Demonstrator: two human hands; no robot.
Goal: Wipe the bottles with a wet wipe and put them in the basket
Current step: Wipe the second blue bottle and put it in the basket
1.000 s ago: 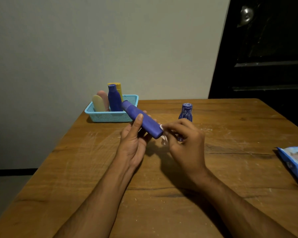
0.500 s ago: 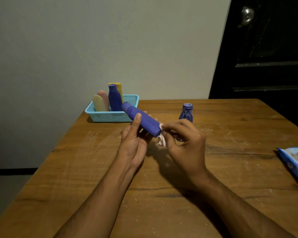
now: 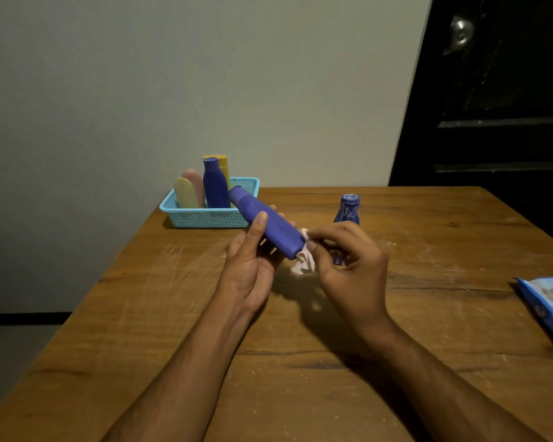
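Compared with half a second ago, more of the wet wipe shows: it now hangs in a crumpled white bunch below the base of the held blue bottle, where only a small tuft showed before. The left hand has kept its grip, thumb along the bottle's near side and fingers curled beneath, the cap end tilted up toward the blue basket. The right hand pinches the wipe against the bottle's base. That hand hides the lower half of the patterned blue bottle standing beyond it. Four bottles stand in the basket. The wipes packet is cut off at the frame's right edge.
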